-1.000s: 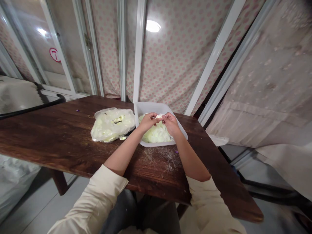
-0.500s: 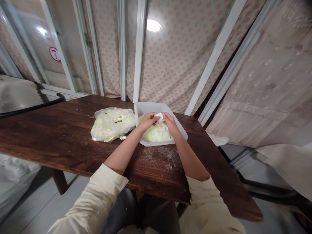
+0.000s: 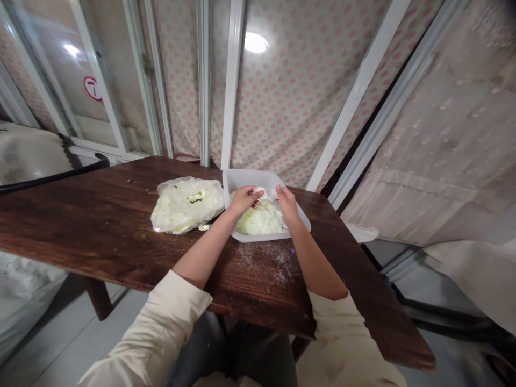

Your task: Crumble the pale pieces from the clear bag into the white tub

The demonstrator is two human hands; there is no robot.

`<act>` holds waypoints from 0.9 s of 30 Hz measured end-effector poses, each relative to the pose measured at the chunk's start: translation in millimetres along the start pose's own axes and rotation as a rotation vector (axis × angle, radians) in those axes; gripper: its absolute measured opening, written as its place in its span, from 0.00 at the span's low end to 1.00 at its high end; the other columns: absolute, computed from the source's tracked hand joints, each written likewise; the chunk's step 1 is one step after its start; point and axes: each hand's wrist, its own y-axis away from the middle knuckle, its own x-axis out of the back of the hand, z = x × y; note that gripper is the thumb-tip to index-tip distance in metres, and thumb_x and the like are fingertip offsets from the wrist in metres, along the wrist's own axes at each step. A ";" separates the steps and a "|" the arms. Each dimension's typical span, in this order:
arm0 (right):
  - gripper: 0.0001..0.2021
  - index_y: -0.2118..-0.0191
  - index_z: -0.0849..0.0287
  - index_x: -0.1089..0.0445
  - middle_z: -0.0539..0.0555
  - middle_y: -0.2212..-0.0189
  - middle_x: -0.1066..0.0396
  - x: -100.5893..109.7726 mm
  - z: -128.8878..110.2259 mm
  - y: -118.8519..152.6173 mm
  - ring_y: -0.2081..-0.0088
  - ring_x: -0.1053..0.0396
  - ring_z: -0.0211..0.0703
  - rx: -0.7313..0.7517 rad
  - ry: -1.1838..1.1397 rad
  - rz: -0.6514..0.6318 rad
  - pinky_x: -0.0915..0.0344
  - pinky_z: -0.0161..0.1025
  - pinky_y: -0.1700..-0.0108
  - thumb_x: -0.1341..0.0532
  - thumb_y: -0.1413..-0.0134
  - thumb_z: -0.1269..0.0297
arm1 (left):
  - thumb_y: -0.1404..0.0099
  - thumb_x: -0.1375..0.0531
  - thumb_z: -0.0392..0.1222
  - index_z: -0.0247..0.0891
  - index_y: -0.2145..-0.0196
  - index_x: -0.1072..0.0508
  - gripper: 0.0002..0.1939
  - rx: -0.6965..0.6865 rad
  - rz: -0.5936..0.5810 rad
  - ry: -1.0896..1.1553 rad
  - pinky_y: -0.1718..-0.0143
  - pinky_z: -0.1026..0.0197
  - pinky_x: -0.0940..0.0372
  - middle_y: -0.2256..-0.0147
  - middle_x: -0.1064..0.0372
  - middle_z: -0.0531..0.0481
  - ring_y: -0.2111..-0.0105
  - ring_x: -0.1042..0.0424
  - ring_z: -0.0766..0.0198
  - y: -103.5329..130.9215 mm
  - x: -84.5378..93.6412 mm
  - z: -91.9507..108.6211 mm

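Observation:
A white plastic tub [image 3: 301, 216] stands on the table, partly filled with pale yellow-white crumbly bits [image 3: 262, 219]. Over it, my left hand [image 3: 246, 199] pinches a small white crumbly piece [image 3: 260, 191] between thumb and fingers. My right hand [image 3: 285, 200] is a short way to the right, above the tub's right side, its fingertips pressed together on a small white bit too tiny to name. To the left of the tub lies a clear plastic bag [image 3: 185, 207] of the same pale stuff, with a torn hole in its top.
The dark wooden table [image 3: 92, 226] has white crumbs scattered before the tub. A small pale scrap [image 3: 203, 227] lies by the bag. Behind the table are framed glass panels and a dotted curtain [image 3: 278, 107]. A black chair rail [image 3: 52, 174] is at the left.
My right hand has drawn away from the left, slightly to the right, and a gap has opened between them. The white piece stays with my left hand.

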 end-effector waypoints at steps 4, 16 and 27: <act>0.22 0.69 0.58 0.32 0.52 0.72 0.33 -2.8 -2.0 1.9 0.70 0.37 0.38 -0.075 -0.086 -0.173 0.41 0.35 0.69 0.45 0.54 0.41 | 0.45 0.38 0.43 0.33 0.72 0.30 0.09 -0.033 -0.049 -0.048 0.80 0.69 0.40 0.77 0.36 0.53 0.80 0.36 0.73 1.6 0.6 0.4; 0.16 0.77 0.58 0.36 0.47 0.80 0.39 -1.2 0.5 1.9 0.76 0.42 0.34 0.019 -0.079 -0.198 0.44 0.34 0.71 0.37 0.59 0.50 | 0.47 0.38 0.44 0.34 0.78 0.34 0.11 0.003 0.082 -0.137 0.79 0.68 0.42 0.79 0.39 0.53 0.78 0.36 0.71 -1.8 3.0 -5.3; 0.21 0.79 0.56 0.45 0.45 0.82 0.47 -2.8 -1.6 4.1 0.78 0.48 0.34 0.061 -0.010 -0.199 0.48 0.34 0.74 0.43 0.53 0.42 | 0.53 0.39 0.33 0.35 0.73 0.29 0.06 0.002 0.007 -0.130 0.67 0.65 0.43 0.71 0.32 0.52 0.69 0.36 0.67 0.1 0.1 -2.3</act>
